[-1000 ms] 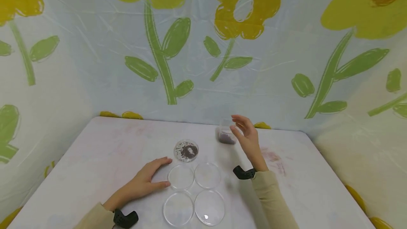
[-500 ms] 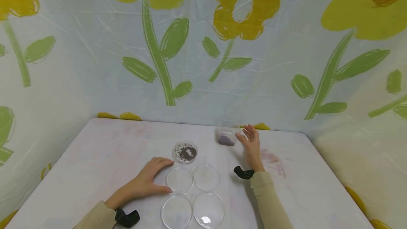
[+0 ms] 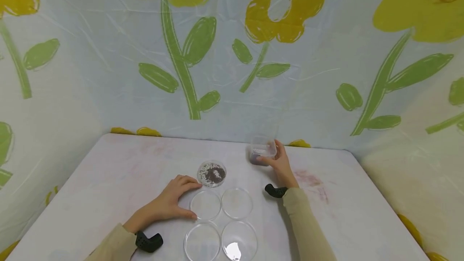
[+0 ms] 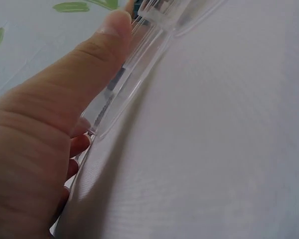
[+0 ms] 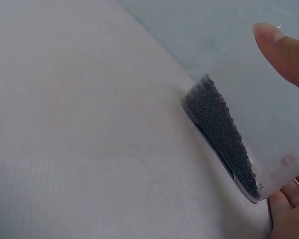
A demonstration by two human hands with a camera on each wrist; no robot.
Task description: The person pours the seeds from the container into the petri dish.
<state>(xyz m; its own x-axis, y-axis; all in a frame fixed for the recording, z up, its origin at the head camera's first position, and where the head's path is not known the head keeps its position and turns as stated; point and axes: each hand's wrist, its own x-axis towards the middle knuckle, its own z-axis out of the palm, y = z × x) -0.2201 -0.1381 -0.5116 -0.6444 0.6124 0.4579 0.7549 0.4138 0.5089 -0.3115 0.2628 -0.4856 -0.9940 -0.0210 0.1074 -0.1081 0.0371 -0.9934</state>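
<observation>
My right hand holds a clear plastic tub at the back of the table, thumb in front and fingers round its right side. In the right wrist view, small dark round grains fill the bottom of the tub. My left hand rests beside a clear petri dish, its thumb and fingertips spread along the dish's left edge. The left wrist view has the thumb lying straight against the clear rim. Behind that dish sits another petri dish with dark grains and white bits.
Three more clear petri dishes stand in a block with the one at my left hand: a back right dish, a front left dish and a front right dish. A flowered cloth hangs behind the white table.
My right hand has come down from above the tub, passed to its right side and taken hold of it. My left hand has shifted slightly along the dish.
</observation>
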